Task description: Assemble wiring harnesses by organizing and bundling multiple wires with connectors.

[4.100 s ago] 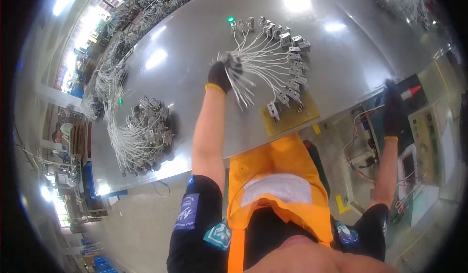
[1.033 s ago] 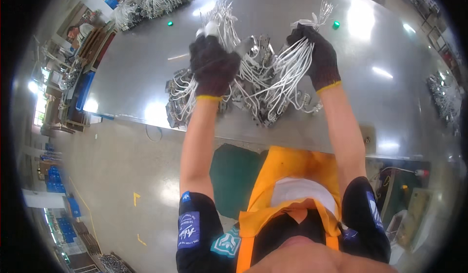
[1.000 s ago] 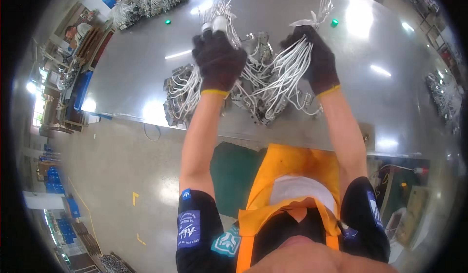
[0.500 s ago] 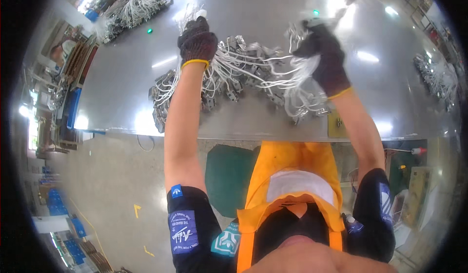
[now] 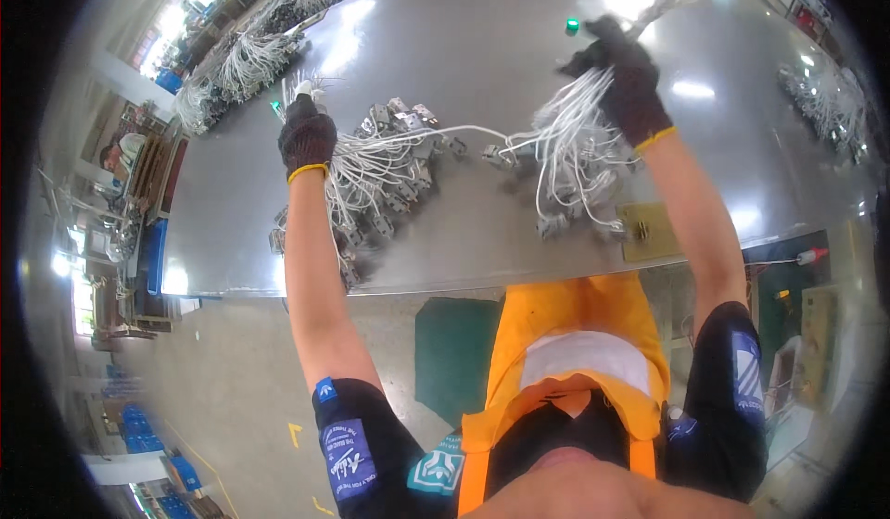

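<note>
Both my hands wear dark knit gloves with yellow cuffs. My left hand (image 5: 308, 137) is closed round a bundle of white cables (image 5: 366, 162), whose ends poke out above the fist. Small grey metal parts (image 5: 399, 116) hang on those cables and rest on the metal table. My right hand (image 5: 629, 79) grips a second, smaller bundle of white cables (image 5: 575, 134), with its thumb side turned left. Grey metal pieces (image 5: 552, 225) lie at the lower ends of this bundle. One white cable (image 5: 464, 130) still stretches between the two bundles.
The metal table (image 5: 464, 232) bears a yellowish plate (image 5: 649, 232) at its near edge. More cable bundles (image 5: 246, 65) are heaped along the far left edge, and another pile (image 5: 830, 107) lies at the far right. A small green light (image 5: 572, 25) shows near my right hand.
My left hand has moved left and a little nearer with its bundle. The two cable groups, tangled together before, now lie apart with a gap between them. My right hand has shifted only slightly.
</note>
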The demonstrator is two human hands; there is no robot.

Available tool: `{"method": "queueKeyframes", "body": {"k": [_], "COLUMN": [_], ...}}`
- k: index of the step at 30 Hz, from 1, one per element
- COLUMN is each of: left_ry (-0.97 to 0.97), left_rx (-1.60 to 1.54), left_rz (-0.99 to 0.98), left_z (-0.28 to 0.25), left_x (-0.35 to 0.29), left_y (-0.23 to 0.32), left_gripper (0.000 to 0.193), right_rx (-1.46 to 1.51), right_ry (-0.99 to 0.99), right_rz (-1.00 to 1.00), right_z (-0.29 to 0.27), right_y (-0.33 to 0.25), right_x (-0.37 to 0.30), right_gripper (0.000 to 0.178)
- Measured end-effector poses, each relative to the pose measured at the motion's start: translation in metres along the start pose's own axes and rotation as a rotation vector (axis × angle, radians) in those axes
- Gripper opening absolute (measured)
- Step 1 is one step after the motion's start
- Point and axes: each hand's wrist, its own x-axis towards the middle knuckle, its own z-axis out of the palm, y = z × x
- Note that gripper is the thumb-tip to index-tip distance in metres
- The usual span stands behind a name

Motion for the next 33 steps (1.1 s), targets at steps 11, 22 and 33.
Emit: {"method": "queueKeyframes", "body": {"k": [11,22,33], "left_ry": [0.147,-0.293,0.338], "left_rx": [-0.204,-0.055,-0.195], "left_rz": [0.750,0.759,-0.183], "left_z": [-0.014,-0.006,-0.021], "left_x": [-0.077,-0.119,-0.166], "left_y": [0.131,0.094,0.050], "left_gripper": [0.035,0.011,0.058], "right_rx": [0.204,0.183,0.026], "right_ry": [0.325,0.204,0.270], "right_rz": [0.054,0.079,0.055], "right_z": [-0.027,-0.056,-0.071], "right_y": [0.008,-0.001,-0.009], "right_x": [0.012,0.015,0.008], "right_gripper": [0.035,0.038,0.043]}}
